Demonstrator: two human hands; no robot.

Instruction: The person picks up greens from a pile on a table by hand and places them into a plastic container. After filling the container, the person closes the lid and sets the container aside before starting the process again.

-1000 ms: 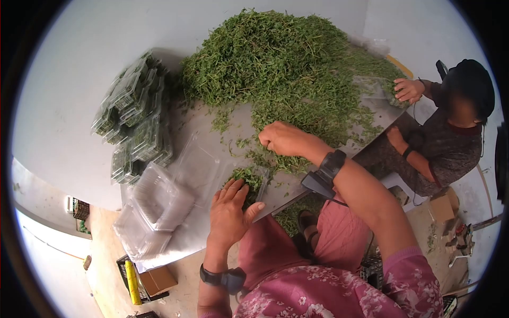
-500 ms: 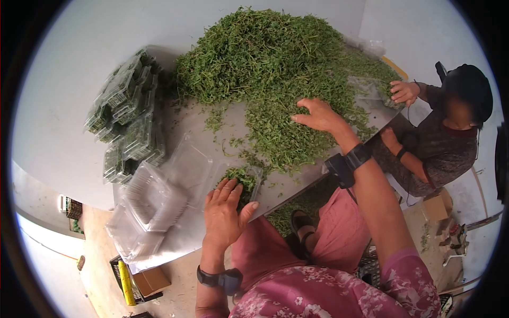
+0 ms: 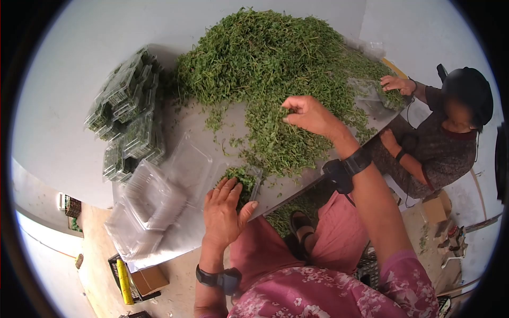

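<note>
My left hand (image 3: 225, 209) lies with its fingers stretched over leafy greens (image 3: 239, 175) in an open clear plastic clamshell box (image 3: 257, 183) near the table's front edge. The box's lid (image 3: 191, 161) is folded out to the left. Over the front part of a large heap of leafy greens (image 3: 265, 58), my right hand (image 3: 313, 116) is closed, thumb drawn toward curled fingers on a small bit of greens. How much it holds is hidden.
Filled clamshell boxes (image 3: 127, 100) are stacked at the left; nested clear boxes (image 3: 151, 196) stand before them. Across the table's right end sits a co-worker (image 3: 435, 143), one hand (image 3: 397, 85) by greens. Below are a cardboard box (image 3: 150, 280) and a crate (image 3: 114, 262).
My right hand has moved slightly left and its spread fingers have closed over the greens. My left hand has stayed in place. The co-worker's raised hand has shifted left.
</note>
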